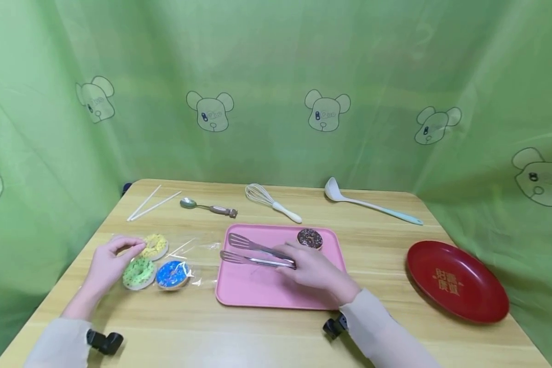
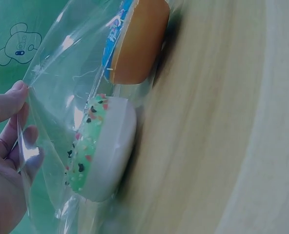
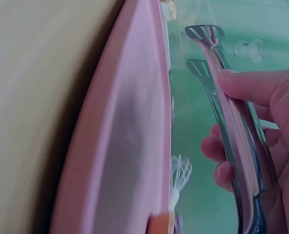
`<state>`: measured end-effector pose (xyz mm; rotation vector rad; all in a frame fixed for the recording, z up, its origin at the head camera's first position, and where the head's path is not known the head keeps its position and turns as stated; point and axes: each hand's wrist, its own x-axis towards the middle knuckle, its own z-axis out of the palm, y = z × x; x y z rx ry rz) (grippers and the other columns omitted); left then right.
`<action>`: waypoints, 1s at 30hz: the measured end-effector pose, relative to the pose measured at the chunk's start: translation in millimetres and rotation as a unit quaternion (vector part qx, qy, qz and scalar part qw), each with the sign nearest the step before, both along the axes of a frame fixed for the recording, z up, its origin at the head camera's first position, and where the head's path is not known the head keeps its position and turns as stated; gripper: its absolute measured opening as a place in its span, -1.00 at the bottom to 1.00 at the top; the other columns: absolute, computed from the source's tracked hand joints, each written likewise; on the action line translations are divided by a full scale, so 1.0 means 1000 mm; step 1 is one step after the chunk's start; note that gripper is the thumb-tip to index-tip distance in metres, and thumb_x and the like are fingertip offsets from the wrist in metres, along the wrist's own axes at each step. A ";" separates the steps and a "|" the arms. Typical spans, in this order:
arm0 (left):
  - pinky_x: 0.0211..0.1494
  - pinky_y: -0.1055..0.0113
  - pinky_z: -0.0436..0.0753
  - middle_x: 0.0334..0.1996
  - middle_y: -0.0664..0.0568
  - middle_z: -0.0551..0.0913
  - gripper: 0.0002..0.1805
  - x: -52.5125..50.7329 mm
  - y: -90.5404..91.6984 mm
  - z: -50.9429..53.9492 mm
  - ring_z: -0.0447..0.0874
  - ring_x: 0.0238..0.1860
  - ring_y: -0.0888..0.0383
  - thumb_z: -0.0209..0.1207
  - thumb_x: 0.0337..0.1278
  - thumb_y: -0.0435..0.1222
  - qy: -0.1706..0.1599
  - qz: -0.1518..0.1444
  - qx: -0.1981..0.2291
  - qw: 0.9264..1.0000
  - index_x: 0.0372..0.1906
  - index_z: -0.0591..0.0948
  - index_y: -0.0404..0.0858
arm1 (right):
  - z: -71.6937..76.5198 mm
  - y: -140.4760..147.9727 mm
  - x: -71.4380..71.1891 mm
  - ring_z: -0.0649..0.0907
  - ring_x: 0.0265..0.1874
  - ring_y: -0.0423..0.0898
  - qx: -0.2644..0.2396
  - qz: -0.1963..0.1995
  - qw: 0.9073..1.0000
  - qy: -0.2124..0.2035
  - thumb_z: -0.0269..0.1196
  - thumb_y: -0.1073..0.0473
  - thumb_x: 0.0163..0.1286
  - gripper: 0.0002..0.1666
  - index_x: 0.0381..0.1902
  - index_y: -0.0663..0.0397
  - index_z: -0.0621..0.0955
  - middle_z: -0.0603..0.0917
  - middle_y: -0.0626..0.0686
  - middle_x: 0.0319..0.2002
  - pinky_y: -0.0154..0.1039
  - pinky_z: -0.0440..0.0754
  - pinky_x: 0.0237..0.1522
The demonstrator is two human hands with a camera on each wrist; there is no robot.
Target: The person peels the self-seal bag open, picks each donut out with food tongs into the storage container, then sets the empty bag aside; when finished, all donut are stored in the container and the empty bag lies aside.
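Observation:
My left hand [image 1: 112, 260] pinches the edge of a clear plastic bag [image 2: 51, 112] between thumb and fingers. In or under that film lie a yellow donut [image 1: 155, 246], a green sprinkled donut [image 1: 139, 273] and a blue donut [image 1: 172, 274]; which of them are inside is hard to tell. My right hand [image 1: 310, 266] grips metal tongs [image 3: 232, 117] whose two slotted ends stand apart, pointing left with nothing between them. The tongs hang over a pink tray [image 1: 257, 294], where a chocolate donut [image 1: 310, 238] sits at the back right corner.
Along the back of the table lie two white sticks [image 1: 156, 206], a spoon [image 1: 209, 207], a whisk [image 1: 273, 203] and a ladle [image 1: 372, 204]. At the right stands a red oval plate [image 1: 483, 296]. A green curtain [image 1: 276, 51] surrounds the table.

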<state>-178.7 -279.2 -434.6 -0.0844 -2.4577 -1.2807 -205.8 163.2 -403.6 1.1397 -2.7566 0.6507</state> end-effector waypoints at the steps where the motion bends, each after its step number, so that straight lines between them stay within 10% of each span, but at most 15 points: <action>1: -0.04 0.64 0.40 -0.23 0.08 0.62 -0.70 0.000 0.000 0.000 0.46 -0.18 0.43 0.21 0.16 -0.15 0.001 -0.001 0.002 1.000 -0.16 0.63 -0.32 | 0.000 -0.005 -0.001 0.49 -0.35 -0.23 0.003 0.004 1.000 -0.001 0.28 0.04 0.24 -0.52 0.14 -0.12 0.52 0.52 -0.13 -0.21 -0.28 0.53 -0.24; 15: -0.03 0.65 0.40 -0.23 0.11 0.62 -0.71 0.001 -0.002 -0.002 0.46 -0.17 0.43 0.22 0.15 -0.18 0.003 -0.007 0.014 1.000 -0.17 0.63 -0.34 | -0.006 -0.057 -0.012 0.48 -0.44 -0.27 0.073 0.036 0.996 0.041 0.27 0.06 0.24 -0.51 0.13 -0.04 0.51 0.51 -0.11 -0.29 -0.35 0.56 -0.34; 30: -0.02 0.63 0.41 -0.21 0.07 0.63 -0.70 -0.002 -0.001 0.000 0.47 -0.16 0.43 0.22 0.15 -0.16 -0.006 -0.019 0.008 1.000 -0.17 0.63 -0.33 | -0.003 -0.073 -0.023 0.55 -0.31 -0.19 0.041 0.073 0.994 -0.071 0.31 -0.05 0.17 -0.50 0.08 -0.10 0.54 0.54 -0.15 -0.23 -0.33 0.52 -0.22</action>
